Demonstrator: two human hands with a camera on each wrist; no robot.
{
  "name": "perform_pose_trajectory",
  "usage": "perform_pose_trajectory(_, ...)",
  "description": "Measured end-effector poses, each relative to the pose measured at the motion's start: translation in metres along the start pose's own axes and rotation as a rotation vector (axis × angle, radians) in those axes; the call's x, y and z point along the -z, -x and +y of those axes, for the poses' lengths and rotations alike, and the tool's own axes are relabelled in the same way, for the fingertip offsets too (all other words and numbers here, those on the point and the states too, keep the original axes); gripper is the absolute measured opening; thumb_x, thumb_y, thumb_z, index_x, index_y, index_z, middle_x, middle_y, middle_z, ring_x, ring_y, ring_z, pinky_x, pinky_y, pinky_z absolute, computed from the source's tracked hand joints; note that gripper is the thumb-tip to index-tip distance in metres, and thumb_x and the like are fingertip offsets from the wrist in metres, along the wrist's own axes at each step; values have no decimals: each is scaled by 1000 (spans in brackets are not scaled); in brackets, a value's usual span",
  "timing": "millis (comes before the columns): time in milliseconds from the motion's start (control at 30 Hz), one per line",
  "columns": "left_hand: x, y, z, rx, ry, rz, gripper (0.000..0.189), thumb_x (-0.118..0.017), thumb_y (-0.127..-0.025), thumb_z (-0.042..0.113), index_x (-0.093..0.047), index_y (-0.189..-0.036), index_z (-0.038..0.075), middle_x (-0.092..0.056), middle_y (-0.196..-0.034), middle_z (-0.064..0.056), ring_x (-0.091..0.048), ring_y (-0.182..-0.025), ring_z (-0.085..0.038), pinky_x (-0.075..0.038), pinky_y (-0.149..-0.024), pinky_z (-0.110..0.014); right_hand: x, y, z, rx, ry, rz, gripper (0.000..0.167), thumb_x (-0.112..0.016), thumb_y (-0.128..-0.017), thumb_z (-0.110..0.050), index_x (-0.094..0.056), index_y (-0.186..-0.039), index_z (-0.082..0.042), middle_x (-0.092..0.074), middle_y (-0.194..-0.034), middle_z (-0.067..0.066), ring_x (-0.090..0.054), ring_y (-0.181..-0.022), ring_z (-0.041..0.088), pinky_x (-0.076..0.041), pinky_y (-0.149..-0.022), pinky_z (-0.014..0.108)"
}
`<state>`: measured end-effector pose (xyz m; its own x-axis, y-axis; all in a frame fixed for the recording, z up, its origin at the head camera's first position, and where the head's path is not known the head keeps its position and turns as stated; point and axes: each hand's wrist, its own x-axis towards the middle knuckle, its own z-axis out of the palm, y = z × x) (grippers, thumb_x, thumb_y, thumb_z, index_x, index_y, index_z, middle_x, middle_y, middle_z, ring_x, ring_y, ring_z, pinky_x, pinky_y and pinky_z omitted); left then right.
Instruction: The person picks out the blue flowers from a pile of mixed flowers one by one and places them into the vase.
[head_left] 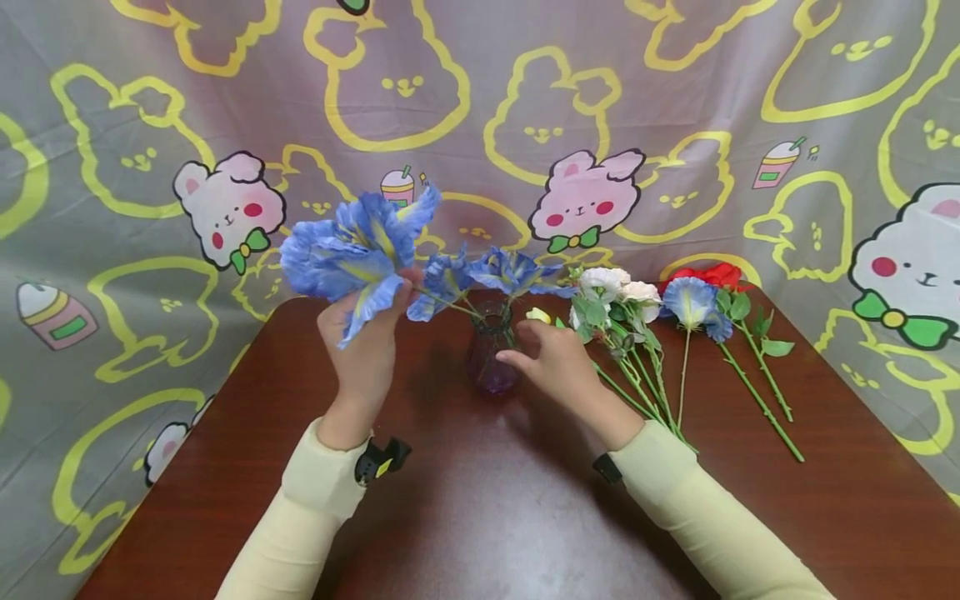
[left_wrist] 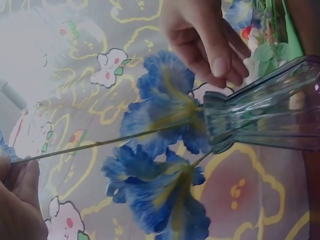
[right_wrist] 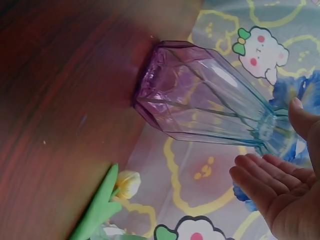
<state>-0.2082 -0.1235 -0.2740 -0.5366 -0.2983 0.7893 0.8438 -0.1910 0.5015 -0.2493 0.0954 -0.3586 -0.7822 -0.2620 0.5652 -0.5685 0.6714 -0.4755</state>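
My left hand [head_left: 360, 350] pinches an artificial blue iris [head_left: 348, 250] just under its bloom, raised to the left of a glass vase [head_left: 491, 362]. Its thin stem [left_wrist: 95, 146] slants across to the mouth of the vase. The vase stands upright, purple at the base and bluish at the neck. Two more blue irises [left_wrist: 172, 100] lean out of it, and stems [right_wrist: 200, 108] show through the glass. Beside the neck, my right hand [head_left: 562, 367] is held with its fingers loosely extended and nothing between them.
Right of the vase lie white flowers [head_left: 600, 283], a pale yellow tulip [right_wrist: 128, 185], another blue iris [head_left: 690, 304] and red flowers [head_left: 708, 275], their green stems pointing toward me. A patterned cloth [head_left: 450, 108] hangs behind the brown table [head_left: 450, 517].
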Motion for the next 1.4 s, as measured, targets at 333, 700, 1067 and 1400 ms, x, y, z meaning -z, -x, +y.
perform_pose_trajectory(333, -7, 11, -16, -43, -79, -22, 8, -76, -80, -2, -75, -87, -7, -72, -83, -17, -71, -80, -25, -57, -71, -32, -11, -6, 9, -41, 22, -26, 59, -82, -78, -38, -64, -116, 3, -69, -106, 19, -65, -95, 35, -52, -79, 46)
perform_pose_trajectory(700, -4, 19, -32, -28, -381, -41, 3, -77, -76, -8, -74, -79, -7, -70, -74, 2, -55, -63, -5, -46, -57, -20, -21, -11, 16, -1, 21, -27, 59, -83, -77, -35, -62, -119, 2, -69, -103, 17, -65, -90, 34, -52, -77, 46)
perform_pose_trajectory(1067, -4, 23, -49, 141, -412, 16, 5, -76, -74, -12, -73, -78, -11, -68, -69, -16, -61, -65, -10, -54, -63, -24, -27, -12, 17, -21, -4, -29, 54, -83, -77, -34, -63, -117, -3, -68, -93, 11, -64, -83, 28, -51, -73, 42)
perform_pose_trajectory(1400, -4, 21, -63, 272, -370, 46, 15, -78, -81, 4, -75, -85, -9, -71, -79, -22, -69, -66, -15, -58, -68, -30, -28, -11, 14, -52, -23, -44, 48, -80, -81, -33, -62, -112, -1, -69, -96, 17, -66, -87, 33, -53, -75, 45)
